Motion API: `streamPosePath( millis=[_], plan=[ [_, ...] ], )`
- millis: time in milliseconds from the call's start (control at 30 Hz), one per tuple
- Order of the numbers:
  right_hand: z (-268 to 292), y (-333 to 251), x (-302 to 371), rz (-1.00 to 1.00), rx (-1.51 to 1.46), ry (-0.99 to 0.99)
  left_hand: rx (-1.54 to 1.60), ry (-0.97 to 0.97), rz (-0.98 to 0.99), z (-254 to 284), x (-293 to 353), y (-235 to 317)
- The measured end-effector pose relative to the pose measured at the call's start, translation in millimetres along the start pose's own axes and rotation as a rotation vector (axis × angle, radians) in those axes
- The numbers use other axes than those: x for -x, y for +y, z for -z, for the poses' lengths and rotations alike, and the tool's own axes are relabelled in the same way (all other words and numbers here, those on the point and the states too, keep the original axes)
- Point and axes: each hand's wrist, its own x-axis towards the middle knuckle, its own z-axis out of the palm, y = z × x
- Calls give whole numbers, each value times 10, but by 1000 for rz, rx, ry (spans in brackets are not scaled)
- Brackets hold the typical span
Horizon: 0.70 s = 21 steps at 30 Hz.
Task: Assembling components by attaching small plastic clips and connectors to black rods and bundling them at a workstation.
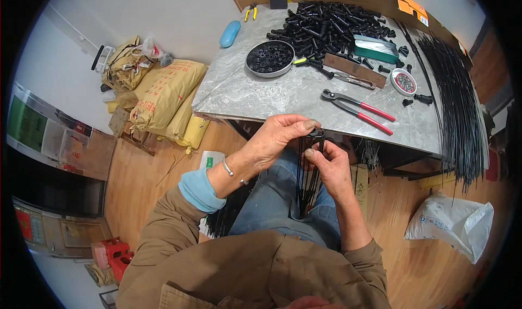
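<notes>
Above my lap, in front of the table edge, my left hand [284, 139] pinches a small black part [316, 133] between thumb and fingers. Thin black strands [303, 186] hang from it down between my knees. Just below and to the right, my right hand [331, 166] is closed on some of these strands, thumb against fingers. Closest on the table are pincers [361, 111] with red handles, lying with their jaws to the left. A round dish [270, 59] of small black rings or discs stands beyond my left hand.
Black tubular parts [331, 23] are heaped at the back of the grey table [228, 91]. Long black strands [454, 102] overhang its right end. A brown block [354, 70], tweezers [356, 80] and a small white bowl [404, 82] lie nearby. A white sack [448, 225] stands on the floor.
</notes>
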Motion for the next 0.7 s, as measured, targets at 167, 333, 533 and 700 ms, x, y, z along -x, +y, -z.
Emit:
streamPosePath(
  millis=[167,333,533,700],
  plan=[
    [11,-12,-6,-3,-22,5,-262,-37,-125,-28,27,3],
    [61,-137,23,-68,-188,-10,-217,-59,-175,-17,42,7],
    [43,-91,63,114,157,60,-220,-37,-167,-26,56,-32],
    [-4,-135,103,178,346,94,-206,30,-196,-72,88,-103]
  ],
)
